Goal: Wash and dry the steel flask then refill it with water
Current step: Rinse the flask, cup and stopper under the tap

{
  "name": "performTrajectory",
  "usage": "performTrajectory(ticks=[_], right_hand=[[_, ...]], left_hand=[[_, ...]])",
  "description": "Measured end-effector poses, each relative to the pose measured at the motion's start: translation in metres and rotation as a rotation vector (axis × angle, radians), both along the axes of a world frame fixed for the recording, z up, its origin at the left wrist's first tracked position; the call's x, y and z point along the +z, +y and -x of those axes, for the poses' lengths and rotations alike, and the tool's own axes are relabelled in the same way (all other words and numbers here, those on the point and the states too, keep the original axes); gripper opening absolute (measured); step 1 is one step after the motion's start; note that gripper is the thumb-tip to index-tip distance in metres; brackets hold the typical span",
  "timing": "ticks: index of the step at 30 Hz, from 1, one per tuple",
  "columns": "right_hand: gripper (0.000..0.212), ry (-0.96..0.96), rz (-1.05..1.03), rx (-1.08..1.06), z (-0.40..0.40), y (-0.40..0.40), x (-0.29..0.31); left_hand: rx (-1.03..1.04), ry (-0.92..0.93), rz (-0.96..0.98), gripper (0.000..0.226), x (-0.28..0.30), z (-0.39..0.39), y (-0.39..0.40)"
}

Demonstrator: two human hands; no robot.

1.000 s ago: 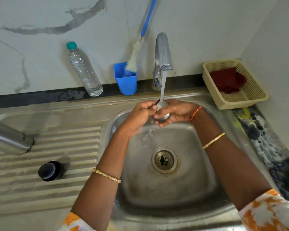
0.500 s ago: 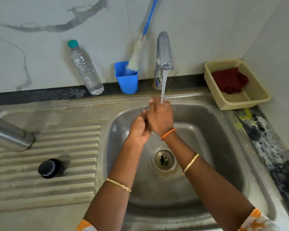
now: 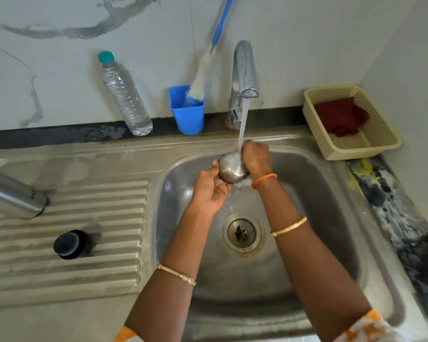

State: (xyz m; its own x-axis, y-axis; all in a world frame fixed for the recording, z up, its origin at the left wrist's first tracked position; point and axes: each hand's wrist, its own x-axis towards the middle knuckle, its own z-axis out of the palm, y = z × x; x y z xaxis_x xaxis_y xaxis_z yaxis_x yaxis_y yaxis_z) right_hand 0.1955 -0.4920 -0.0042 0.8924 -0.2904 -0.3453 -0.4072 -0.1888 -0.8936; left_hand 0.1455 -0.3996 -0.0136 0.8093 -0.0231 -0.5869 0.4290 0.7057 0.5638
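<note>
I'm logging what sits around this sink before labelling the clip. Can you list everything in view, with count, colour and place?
steel cup: one, silver, held under the running tap over the sink
tap: one, chrome, behind the sink, water flowing
sink: one, steel, centre, with draining board on the left
flask: one, steel, lying on the draining board, far left
black cap: one, on the draining board
plastic bottle: one, clear with green cap, against the wall
blue cup: one, left of the tap, holding a brush
basket: one, cream, right of the sink, holding a dark red cloth
left hand: on the steel cup
right hand: on the steel cup
</note>
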Motion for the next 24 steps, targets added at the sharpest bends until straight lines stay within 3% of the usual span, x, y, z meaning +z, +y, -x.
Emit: performTrajectory(ticks=[2, 5, 7, 10, 12, 15, 18, 20, 22, 24], right_hand=[[0.025, 0.175, -0.219, 0.012, 0.016, -0.004, -0.008], [0.02, 0.166, -0.386, 0.033, 0.034, -0.005, -0.015], [0.021, 0.13, -0.337, -0.008, 0.03, -0.005, -0.018], [0.027, 0.077, -0.053, -0.002, 0.021, 0.001, -0.015], [0.023, -0.066, 0.198, 0.126, 0.031, 0.011, -0.01], [0.026, -0.54, 0.568, 0.41, 0.058, 0.016, -0.023], [0.02, -0.848, 0.854, 0.74, 0.059, -0.023, -0.046], [0.023, -1.001, 0.965, 0.855, 0.054, -0.049, -0.054], [0.028, -0.996, 0.949, 0.803, 0.051, -0.051, -0.054], [0.029, -0.67, 0.702, 0.533, 0.049, -0.031, -0.049]], left_hand=[[0.016, 0.019, -0.089, 0.028, -0.001, -0.005, -0.002], [-0.011, 0.088, -0.281, 0.025, -0.006, -0.012, -0.004], [-0.024, 0.054, -0.443, 0.019, -0.012, -0.011, -0.009], [-0.007, -0.233, -0.625, 0.017, -0.024, -0.007, -0.022], [0.024, -0.283, -0.553, 0.024, -0.03, -0.01, -0.024], [0.014, -0.12, -0.301, 0.035, -0.032, -0.025, -0.013], [-0.331, 0.065, -0.202, 0.047, -0.024, -0.029, 0.007], [-0.559, 0.089, -0.205, 0.055, -0.019, -0.025, 0.014], [-0.539, 0.097, -0.173, 0.056, -0.021, -0.026, 0.005], [-0.331, 0.066, -0.234, 0.046, -0.023, -0.027, -0.012]])
